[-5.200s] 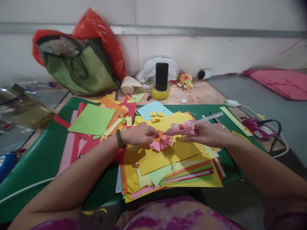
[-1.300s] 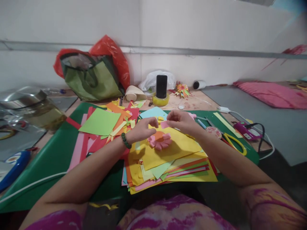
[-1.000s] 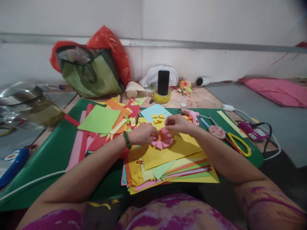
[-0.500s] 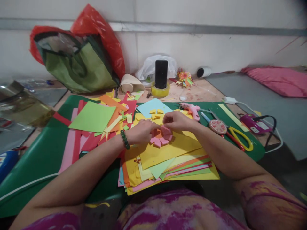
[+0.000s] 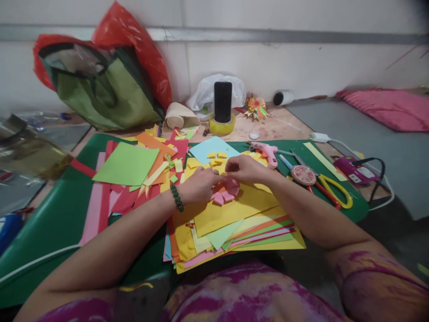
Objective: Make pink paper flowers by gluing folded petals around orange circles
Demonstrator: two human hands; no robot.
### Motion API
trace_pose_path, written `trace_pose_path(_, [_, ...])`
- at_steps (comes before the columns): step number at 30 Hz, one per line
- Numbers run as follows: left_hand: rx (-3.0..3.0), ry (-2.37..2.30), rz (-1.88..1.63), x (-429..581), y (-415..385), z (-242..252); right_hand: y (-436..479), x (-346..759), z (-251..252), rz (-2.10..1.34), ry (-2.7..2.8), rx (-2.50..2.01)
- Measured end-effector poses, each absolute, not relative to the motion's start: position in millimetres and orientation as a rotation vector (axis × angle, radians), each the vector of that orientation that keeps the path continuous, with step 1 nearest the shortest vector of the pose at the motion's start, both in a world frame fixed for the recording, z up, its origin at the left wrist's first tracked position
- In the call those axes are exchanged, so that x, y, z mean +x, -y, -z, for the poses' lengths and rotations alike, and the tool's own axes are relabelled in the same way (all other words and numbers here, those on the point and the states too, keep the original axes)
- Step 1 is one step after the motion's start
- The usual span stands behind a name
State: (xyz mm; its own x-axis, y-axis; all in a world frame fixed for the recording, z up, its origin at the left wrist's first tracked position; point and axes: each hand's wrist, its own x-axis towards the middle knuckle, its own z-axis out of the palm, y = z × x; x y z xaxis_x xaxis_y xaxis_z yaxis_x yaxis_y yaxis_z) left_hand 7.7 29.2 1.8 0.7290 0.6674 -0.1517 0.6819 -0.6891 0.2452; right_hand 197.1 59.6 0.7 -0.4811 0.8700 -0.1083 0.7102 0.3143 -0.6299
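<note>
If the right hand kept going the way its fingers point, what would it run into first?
The right hand points leftward over the pink paper flower; it would likely first meet the left hand, already almost touching it.

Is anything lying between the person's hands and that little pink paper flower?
Nothing visible does. The left hand and the right hand both rest directly on the pink paper flower, which lies on the yellow sheet.

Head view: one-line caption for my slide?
Both hands, left and right, press a pink paper flower on a stack of coloured sheets.
</note>
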Motion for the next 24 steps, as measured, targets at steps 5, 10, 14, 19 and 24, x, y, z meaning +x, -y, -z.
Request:
trace_pose_path(5, [2.632, -1.039, 0.035, 8, -28, -1, -60, 197, 1, -0.901, 2.339, -1.441])
trace_pose_path(10, [2.632, -1.062, 0.069, 10, -27, -3, -61, 198, 5, -0.892, 2.35, -1.397])
trace_pose_path(14, [2.657, -1.069, 0.073, 10, -28, 0, -61, 197, 5, -0.888, 2.355, -1.381])
trace_pose_path(19, [2.63, -1.126, 0.084, 11, -27, -1, -60, 196, 5, -0.86, 2.368, -1.432])
trace_pose_path(24, [2.504, -1.201, 0.083, 9, -25, -10, -60, 195, 8, -0.907, 2.327, -1.51])
